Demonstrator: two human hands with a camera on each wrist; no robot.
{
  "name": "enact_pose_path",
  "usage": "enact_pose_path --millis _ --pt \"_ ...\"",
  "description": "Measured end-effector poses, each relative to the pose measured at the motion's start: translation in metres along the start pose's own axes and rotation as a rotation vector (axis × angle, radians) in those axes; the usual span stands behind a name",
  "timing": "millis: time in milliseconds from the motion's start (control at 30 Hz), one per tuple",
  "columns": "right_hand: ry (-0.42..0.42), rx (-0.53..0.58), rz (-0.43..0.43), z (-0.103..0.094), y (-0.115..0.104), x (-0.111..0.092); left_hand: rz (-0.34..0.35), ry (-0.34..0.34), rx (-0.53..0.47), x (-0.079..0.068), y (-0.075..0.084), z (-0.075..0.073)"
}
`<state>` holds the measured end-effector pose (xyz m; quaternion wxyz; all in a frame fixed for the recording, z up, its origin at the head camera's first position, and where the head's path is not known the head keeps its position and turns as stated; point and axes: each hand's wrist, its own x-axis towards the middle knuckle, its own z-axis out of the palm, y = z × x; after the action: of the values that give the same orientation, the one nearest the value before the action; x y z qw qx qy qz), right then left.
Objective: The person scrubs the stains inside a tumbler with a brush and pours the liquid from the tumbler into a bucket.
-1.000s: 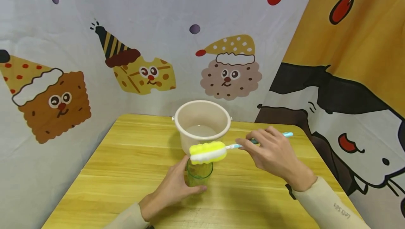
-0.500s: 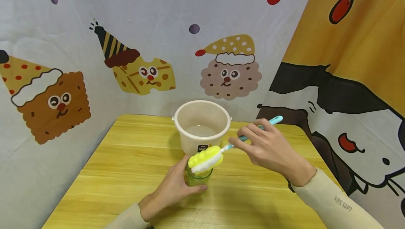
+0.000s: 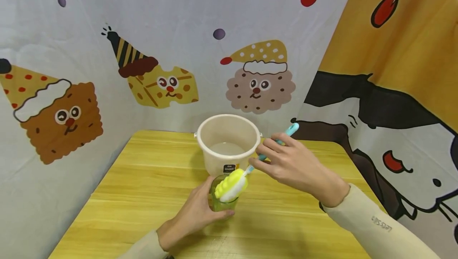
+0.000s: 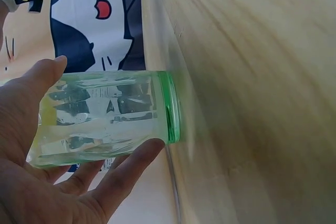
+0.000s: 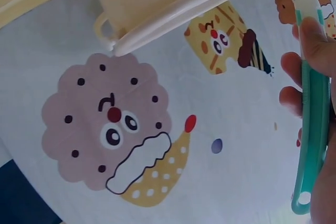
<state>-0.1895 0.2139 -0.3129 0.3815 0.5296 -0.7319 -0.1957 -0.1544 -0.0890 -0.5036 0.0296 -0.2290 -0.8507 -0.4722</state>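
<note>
A green-tinted clear glass (image 4: pixel 110 114) stands upright on the table, with my left hand (image 3: pixel 195 209) curled round its side, thumb on one side and fingers on the other. My right hand (image 3: pixel 295 167) grips the teal and light-blue handle of a sponge brush (image 5: pixel 313 124). The brush slants down to the left, and its yellow and white sponge head (image 3: pixel 231 185) sits at the glass's mouth, its lower end inside the rim. Yellow shows faintly through the glass wall in the left wrist view.
Just behind the glass, a cream bucket (image 3: pixel 211 159) stands on the wooden table (image 3: pixel 143 183), some liquid apparently at its bottom. A cartoon-printed cloth (image 3: pixel 171 12) hangs behind the table and along its sides.
My right hand has moved left, tilting the brush steeper. Its sponge head has gone from above the glass down into the mouth. My left hand has stayed on the glass.
</note>
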Motion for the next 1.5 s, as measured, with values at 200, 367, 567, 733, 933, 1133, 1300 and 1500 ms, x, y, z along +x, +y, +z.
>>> enact_pose_path --millis 200,367,567,733,933,1133,1300,1500 --pt "-0.007 -0.038 -0.033 0.0 -0.004 0.011 -0.019 0.002 0.008 0.001 0.001 0.0" --pt "0.006 -0.071 -0.055 0.001 -0.01 0.02 -0.003 0.004 0.022 0.001 0.001 -0.001" --pt "0.011 -0.118 -0.08 0.001 -0.019 0.032 0.017 0.005 0.02 0.001 0.001 -0.001" --pt "0.012 -0.149 -0.112 0.003 -0.027 0.042 0.017 0.007 0.015 0.0 0.001 -0.001" --pt "-0.003 -0.156 -0.139 0.009 -0.038 0.049 0.017 -0.001 0.005 -0.001 0.002 -0.001" --pt "-0.01 -0.165 -0.156 0.015 -0.047 0.052 0.009 -0.002 0.01 -0.002 0.002 -0.002" --pt "-0.028 -0.168 -0.159 0.019 -0.054 0.054 0.012 -0.002 0.011 -0.002 0.003 -0.002" --pt "-0.059 -0.171 -0.161 0.022 -0.062 0.054 0.035 -0.014 0.009 -0.003 0.002 -0.002"
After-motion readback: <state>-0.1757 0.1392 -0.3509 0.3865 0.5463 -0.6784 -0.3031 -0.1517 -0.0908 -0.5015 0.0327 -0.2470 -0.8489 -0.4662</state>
